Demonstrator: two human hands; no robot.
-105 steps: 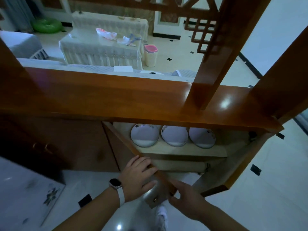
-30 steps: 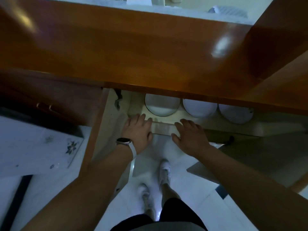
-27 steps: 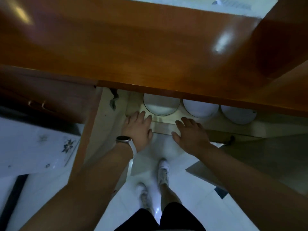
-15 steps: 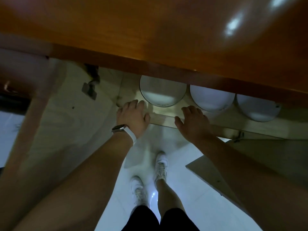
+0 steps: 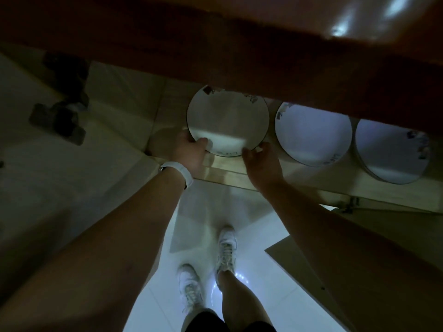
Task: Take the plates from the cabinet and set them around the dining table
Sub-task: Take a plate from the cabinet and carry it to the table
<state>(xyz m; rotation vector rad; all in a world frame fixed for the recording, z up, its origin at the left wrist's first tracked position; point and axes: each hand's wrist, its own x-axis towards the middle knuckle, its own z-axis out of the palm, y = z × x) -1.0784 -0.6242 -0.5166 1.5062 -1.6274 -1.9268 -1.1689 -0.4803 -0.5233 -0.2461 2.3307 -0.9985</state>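
Three white plates with dark rims lie side by side on a pale shelf (image 5: 230,173) inside the open wooden cabinet. My left hand (image 5: 189,149) grips the near-left rim of the left plate (image 5: 227,121), thumb on top. My right hand (image 5: 261,161) touches that plate's near-right rim with the fingers curled at the edge. The middle plate (image 5: 311,135) and the right plate (image 5: 390,154) lie untouched. The cabinet top (image 5: 239,44) hides the far edges of all three plates.
The dark wooden cabinet top overhangs close above the shelf. An open door (image 5: 72,144) with a hinge (image 5: 64,116) stands at the left, another door (image 5: 359,259) at the lower right. Below are white floor tiles and my feet in white shoes (image 5: 225,250).
Both hands moved forward from the shelf's front edge onto the left plate's rim. My head dropped lower and closer, so the cabinet top fills more of the view.
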